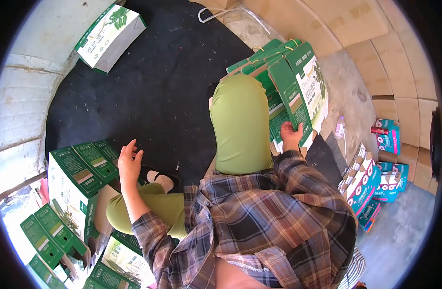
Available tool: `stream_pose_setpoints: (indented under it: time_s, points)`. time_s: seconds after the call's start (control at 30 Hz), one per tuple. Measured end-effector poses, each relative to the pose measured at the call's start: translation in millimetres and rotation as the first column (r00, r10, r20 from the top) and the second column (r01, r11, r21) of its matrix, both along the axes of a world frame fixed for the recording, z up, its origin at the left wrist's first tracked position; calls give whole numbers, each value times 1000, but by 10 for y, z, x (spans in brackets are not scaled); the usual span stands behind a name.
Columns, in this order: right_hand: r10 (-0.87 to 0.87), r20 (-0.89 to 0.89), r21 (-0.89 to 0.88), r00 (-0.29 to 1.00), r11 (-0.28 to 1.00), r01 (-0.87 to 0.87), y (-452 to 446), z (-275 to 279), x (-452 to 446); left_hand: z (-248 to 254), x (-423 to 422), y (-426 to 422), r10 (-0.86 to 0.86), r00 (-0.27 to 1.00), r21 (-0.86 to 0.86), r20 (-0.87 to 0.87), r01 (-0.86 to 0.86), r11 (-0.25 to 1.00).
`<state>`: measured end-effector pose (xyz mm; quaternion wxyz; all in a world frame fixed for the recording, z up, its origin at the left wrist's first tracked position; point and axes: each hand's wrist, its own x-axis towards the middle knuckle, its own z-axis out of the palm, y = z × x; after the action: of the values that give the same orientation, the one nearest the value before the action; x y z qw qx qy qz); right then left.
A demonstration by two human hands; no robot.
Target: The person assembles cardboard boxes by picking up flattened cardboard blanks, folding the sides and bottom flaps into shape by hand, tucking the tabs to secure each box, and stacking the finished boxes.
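Note:
My right hand is at the lower edge of a green-and-white printed carton, fingers and thumb closed on its green side panel. This carton leans at the front of a stack of similar flattened cartons, beside my raised knee. Raised over my other leg, my left hand holds nothing, its fingers bent and apart. Just left of it stand opened green cartons with dark green panels and a white printed side.
An assembled carton lies on the black mat. More green cartons crowd the lower left. Brown boxes line the right wall, with teal packages and a small bottle on the floor.

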<state>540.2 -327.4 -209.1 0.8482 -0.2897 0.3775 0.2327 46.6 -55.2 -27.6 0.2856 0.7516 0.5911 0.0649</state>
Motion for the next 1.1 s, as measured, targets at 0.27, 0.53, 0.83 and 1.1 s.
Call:
stream_pose_setpoints:
  time_s: [0.27, 0.53, 0.83, 1.1]
  points:
    - [189, 202, -121, 961, 979, -167, 365, 1091, 192, 109, 47, -10, 22, 1000, -53, -3, -22, 998]
    - [429, 422, -23, 799, 886, -463, 940, 2400, -152, 292, 35, -14, 34, 999, 50, 23, -35, 998]
    - [764, 597, -318, 244, 504, -803, 2196, 2924, -931, 557, -165, 93, 268, 880, 213, 392, -371, 904]
    - [609, 790, -538, -69, 635, -553, 3528, 2909, -1266, 556, -470, 176, 405, 590, -44, 698, -529, 848]
